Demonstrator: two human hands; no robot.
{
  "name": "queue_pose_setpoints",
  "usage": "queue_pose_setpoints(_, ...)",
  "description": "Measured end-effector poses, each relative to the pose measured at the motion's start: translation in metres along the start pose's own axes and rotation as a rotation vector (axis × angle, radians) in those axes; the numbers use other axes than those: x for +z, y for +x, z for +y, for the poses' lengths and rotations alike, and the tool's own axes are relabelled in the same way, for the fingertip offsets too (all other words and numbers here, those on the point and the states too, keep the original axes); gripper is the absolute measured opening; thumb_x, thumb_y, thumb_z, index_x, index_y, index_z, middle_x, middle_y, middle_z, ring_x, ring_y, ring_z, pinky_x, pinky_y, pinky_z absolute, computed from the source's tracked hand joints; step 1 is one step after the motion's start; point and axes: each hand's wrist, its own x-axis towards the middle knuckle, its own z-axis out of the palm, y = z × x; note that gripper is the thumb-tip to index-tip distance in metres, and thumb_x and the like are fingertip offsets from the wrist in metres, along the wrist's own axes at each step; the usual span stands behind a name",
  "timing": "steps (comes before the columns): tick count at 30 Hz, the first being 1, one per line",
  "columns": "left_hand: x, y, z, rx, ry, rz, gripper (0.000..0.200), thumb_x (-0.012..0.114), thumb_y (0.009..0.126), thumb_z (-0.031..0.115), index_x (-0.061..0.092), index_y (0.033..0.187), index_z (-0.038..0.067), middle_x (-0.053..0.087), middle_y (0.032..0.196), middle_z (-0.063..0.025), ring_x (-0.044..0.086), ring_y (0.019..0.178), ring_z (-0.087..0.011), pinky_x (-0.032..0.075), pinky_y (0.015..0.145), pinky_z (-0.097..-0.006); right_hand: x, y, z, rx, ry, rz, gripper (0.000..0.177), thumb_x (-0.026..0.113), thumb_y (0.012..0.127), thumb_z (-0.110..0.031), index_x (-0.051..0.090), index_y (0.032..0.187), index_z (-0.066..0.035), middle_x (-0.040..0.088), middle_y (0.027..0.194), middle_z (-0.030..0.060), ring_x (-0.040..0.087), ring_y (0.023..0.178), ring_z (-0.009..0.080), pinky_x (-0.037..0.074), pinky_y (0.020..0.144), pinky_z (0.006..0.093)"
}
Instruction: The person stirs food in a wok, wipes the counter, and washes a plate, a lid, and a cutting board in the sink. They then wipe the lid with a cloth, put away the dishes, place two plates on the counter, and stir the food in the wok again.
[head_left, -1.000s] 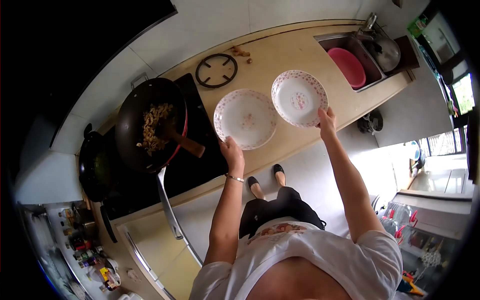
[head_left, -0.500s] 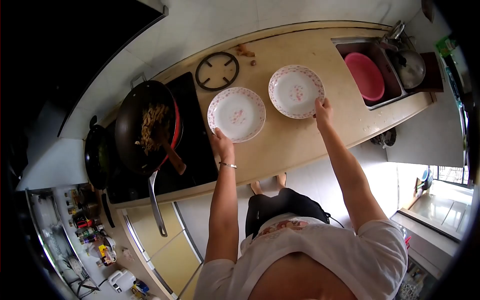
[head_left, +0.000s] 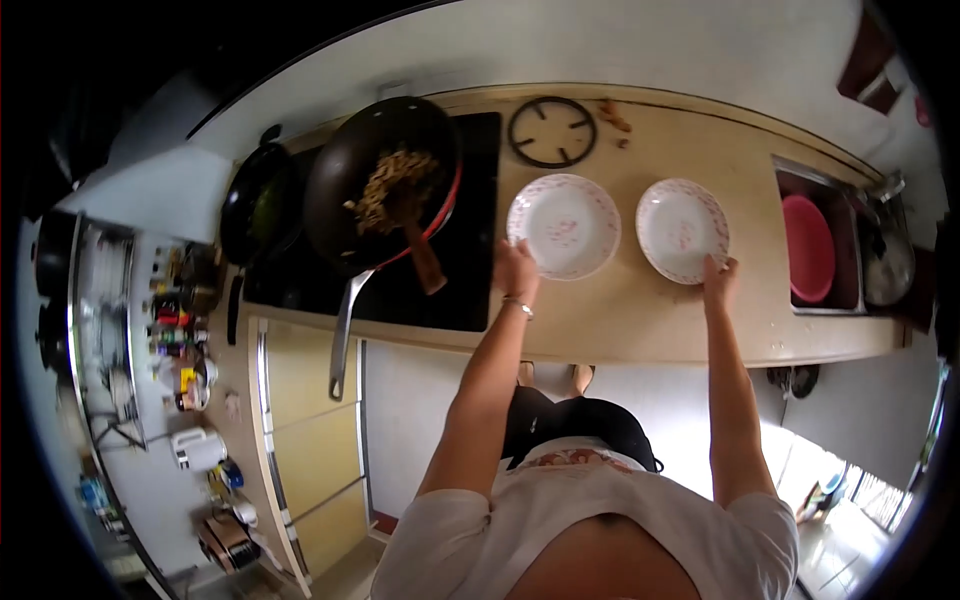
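Note:
At the lower left rim of a white plate (head_left: 563, 228) with a pink floral border, my left hand (head_left: 516, 272) is closed, fingers slightly blurred. A matching white plate (head_left: 683, 230) is to the right, its near right rim pinched by my right hand (head_left: 719, 280). Both plates appear to rest on the beige counter (head_left: 655, 325), a gap between them. Left of my left hand, a black wok (head_left: 335, 190) with a red outer edge stands on the dark cooktop (head_left: 470, 285). Cooked brown food pieces (head_left: 385, 190) lie in it, with a wooden-handled spatula (head_left: 425, 262).
The wok's long metal handle (head_left: 345, 335) sticks out past the counter's front edge. A smaller dark pan (head_left: 262, 205) sits farther left. Behind the plates lies a black burner ring (head_left: 552, 132). A pink basin (head_left: 808, 250) is in the sink at right.
The camera view has turned, so the counter now runs nearly level and everything on it appears farther right. My hands remain at the plates' rims, and the plates show little movement on the counter.

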Motion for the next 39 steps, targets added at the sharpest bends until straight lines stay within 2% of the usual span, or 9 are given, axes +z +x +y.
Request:
queue_pose_setpoints(2,-0.005,-0.004,0.001,-0.013,-0.098,0.054,0.036,0.046,0.081,0.035,0.042,0.091,0.001,0.058,0.076,-0.0165,0.057,0.070,-0.0342,0.045,0.058,-0.0437,-0.001,0.010,0.012,-0.158,-0.211,0.168,0.057,0.065,0.066,-0.044,0.045,0.095,0.001,0.051,0.088,0.0155,0.051,0.079,0.0241,0.041,0.070,0.0351)
queue_pose_setpoints(5,-0.020,-0.025,-0.020,0.060,-0.326,-0.022,0.036,0.047,0.081,0.035,0.040,0.086,0.000,0.055,0.088,-0.0186,0.055,0.080,-0.0338,0.043,0.065,-0.0406,-0.022,-0.009,-0.032,-0.224,-0.056,0.126,0.046,0.063,0.072,-0.034,0.045,0.095,0.002,0.050,0.083,0.0113,0.050,0.074,0.0194,0.042,0.066,0.0296)
queue_pose_setpoints(7,-0.014,-0.045,-0.068,0.227,-0.553,-0.156,0.030,0.046,0.083,0.031,0.043,0.078,0.002,0.055,0.066,-0.0116,0.054,0.058,-0.0271,0.041,0.052,-0.0351,-0.034,-0.036,-0.081,-0.302,0.048,0.066,0.041,0.062,0.074,-0.030,0.046,0.095,0.001,0.049,0.082,0.0097,0.049,0.073,0.0173,0.042,0.064,0.0276)
queue_pose_setpoints(11,-0.113,-0.084,-0.137,-0.099,-0.631,-0.759,0.023,0.047,0.083,0.028,0.050,0.082,0.005,0.052,0.057,-0.0020,0.046,0.042,-0.0058,0.035,0.037,-0.0194,-0.027,-0.139,-0.219,-0.686,0.050,-0.642,0.039,0.061,0.075,-0.020,0.045,0.107,-0.005,0.051,0.087,0.0092,0.051,0.076,0.0156,0.043,0.063,0.0274)
queue_pose_setpoints(16,-0.233,-0.059,-0.242,-0.359,-0.699,-0.899,0.026,0.045,0.084,0.028,0.049,0.092,0.004,0.055,0.071,-0.0088,0.056,0.051,-0.0128,0.046,0.047,-0.0196,0.032,-0.235,-0.309,-0.913,-0.528,-1.099,0.091,0.052,0.069,-0.058,0.010,0.132,-0.009,0.048,0.095,0.0236,0.052,0.088,0.0333,0.039,0.080,0.0403)
queue_pose_setpoints(19,-0.268,-0.026,-0.282,-0.098,-0.833,-0.890,0.035,0.042,0.085,0.035,0.048,0.098,0.003,0.056,0.076,-0.0100,0.058,0.060,-0.0166,0.048,0.053,-0.0234,0.069,-0.271,-0.332,-0.900,-0.721,-1.066,0.089,0.057,0.069,-0.050,0.011,0.132,-0.007,0.046,0.099,0.0267,0.051,0.089,0.0361,0.040,0.080,0.0397)
queue_pose_setpoints(27,-0.282,0.017,-0.227,-0.254,-1.473,-1.247,0.043,0.040,0.084,0.043,0.047,0.101,0.004,0.057,0.082,-0.0129,0.059,0.076,-0.0243,0.049,0.068,-0.0332,0.107,-0.299,-0.337,-1.002,-0.922,-0.666,0.042,0.047,0.078,-0.009,0.040,0.119,-0.004,0.050,0.087,0.0201,0.053,0.081,0.0301,0.041,0.071,0.0367)
queue_pose_setpoints(34,-0.262,0.014,-0.218,-0.310,-1.616,-1.307,0.031,0.050,0.083,0.028,0.046,0.104,0.005,0.053,0.077,-0.0078,0.055,0.066,-0.0158,0.047,0.059,-0.0282,0.084,-0.331,-0.396,-1.021,-0.823,-0.999,0.028,0.047,0.077,-0.007,0.058,0.102,-0.014,0.058,0.074,0.0127,0.056,0.071,0.0264,0.042,0.069,0.0353)
queue_pose_setpoints(39,-0.262,0.009,-0.214,-0.381,-1.670,-1.312,0.024,0.047,0.085,0.022,0.046,0.103,0.006,0.046,0.069,-0.0022,0.042,0.053,-0.0072,0.034,0.049,-0.0203,0.178,-0.323,-0.390,-1.115,-0.861,-0.768,0.028,0.044,0.078,-0.014,0.058,0.102,-0.016,0.060,0.080,0.0110,0.058,0.078,0.0258,0.044,0.073,0.0338)
